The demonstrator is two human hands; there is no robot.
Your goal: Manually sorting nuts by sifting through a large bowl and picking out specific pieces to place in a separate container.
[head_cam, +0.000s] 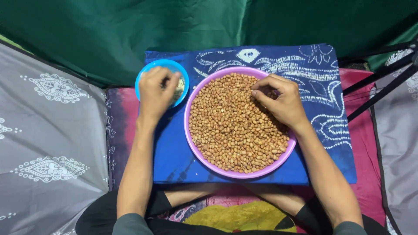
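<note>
Two hands sorting peanuts over a blue cloth-covered board

R hand (281, 102) rests on the heap of peanuts (235, 126) in the purple bowl (193, 143), fingertips pressed together, pinching a nut or two at the bowl's far rim. L hand (156, 91) hovers over the small blue bowl (143, 78) just left of the purple one, fingers bunched; can't tell what it holds. Pale bits (179, 89) show in the sm. bowl. Both bowls sit on the blue patterned cloth (174, 152) w/ pink fabric (363, 130) beneath

A single head-worn camera looks steeply down, close over the person's lap.
</note>
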